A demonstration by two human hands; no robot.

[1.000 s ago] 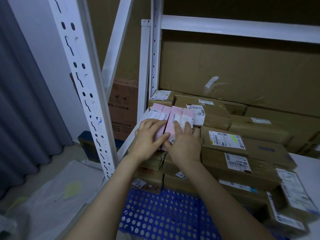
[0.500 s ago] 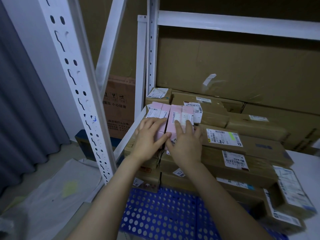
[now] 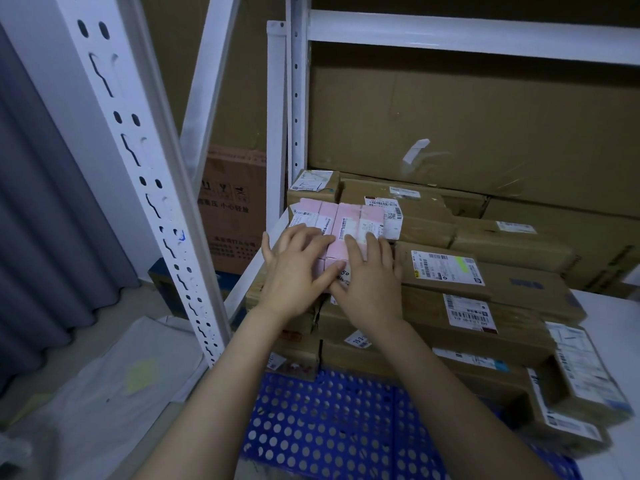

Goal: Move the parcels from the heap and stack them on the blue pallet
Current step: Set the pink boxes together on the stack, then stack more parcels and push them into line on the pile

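Your left hand (image 3: 294,275) and right hand (image 3: 369,285) lie flat with fingers straight, gripping nothing, pressing a row of slim pink parcels (image 3: 341,220) together atop the brown parcels (image 3: 485,306) stacked on the blue pallet (image 3: 329,431), apparently to square them up against each other.

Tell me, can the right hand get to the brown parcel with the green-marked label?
Probably yes. The right hand rests flat on the pink boxes, gripping nothing, and that parcel lies right beside it with nothing on top.
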